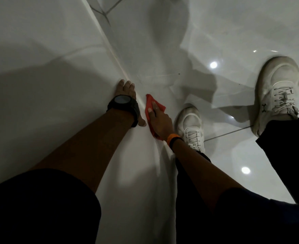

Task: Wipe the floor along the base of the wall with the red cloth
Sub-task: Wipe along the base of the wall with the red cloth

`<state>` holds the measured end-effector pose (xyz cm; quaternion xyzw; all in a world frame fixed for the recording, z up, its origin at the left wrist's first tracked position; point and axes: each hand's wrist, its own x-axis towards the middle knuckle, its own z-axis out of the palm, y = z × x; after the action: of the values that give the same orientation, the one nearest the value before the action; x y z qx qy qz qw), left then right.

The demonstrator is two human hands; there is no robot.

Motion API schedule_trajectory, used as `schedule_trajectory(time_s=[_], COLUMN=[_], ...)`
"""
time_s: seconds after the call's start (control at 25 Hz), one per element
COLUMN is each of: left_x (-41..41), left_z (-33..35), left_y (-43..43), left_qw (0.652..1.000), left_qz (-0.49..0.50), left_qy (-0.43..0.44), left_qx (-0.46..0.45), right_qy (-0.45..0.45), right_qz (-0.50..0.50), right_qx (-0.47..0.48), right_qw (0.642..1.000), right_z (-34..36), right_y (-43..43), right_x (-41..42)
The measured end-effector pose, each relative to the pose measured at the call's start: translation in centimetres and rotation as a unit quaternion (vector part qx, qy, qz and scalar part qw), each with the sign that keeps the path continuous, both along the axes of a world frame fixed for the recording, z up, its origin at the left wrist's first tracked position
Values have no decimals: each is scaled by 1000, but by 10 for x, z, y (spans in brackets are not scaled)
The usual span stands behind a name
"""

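My right hand presses the red cloth flat on the glossy white floor, right beside the seam where the floor meets the white wall. The cloth sticks out ahead of my fingers and under my palm. My left hand, with a black watch on the wrist, rests flat against the wall just left of the cloth, fingers spread, holding nothing.
My two white sneakers stand on the tiles, one just right of the cloth hand, the other farther right. Glossy floor tiles with grout lines stretch ahead along the wall. Ceiling lights reflect on the floor.
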<state>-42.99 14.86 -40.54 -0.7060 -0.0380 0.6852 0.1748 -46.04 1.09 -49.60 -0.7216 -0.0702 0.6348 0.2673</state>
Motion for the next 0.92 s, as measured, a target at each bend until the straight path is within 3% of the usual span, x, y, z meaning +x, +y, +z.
schedule_trajectory(time_s=[0.16, 0.4, 0.52, 0.68, 0.8, 0.92], left_x=[-1, -1, 14, 56, 120, 200], left_z=[19, 65, 93, 148, 211, 286], left_y=[-9, -15, -12, -10, -11, -25], left_qw=[1000, 998, 987, 960, 902, 822], left_qz=[8, 54, 125, 134, 133, 132], left_qy=[-10, -37, -100, -247, -410, -552], left_qx=[-5, -8, -12, -24, -38, -47], right_qy=[-17, 45, -53, -234, -367, -483], right_qz=[70, -2, 11, 25, -27, -83], right_qx=[-51, 6, 50, 109, 160, 235], right_qw=[996, 999, 997, 966, 916, 840], right_z=[17, 59, 107, 192, 291, 411], right_y=[-19, -40, -38, -35, -39, -59], right_x=[7, 63, 121, 204, 277, 350])
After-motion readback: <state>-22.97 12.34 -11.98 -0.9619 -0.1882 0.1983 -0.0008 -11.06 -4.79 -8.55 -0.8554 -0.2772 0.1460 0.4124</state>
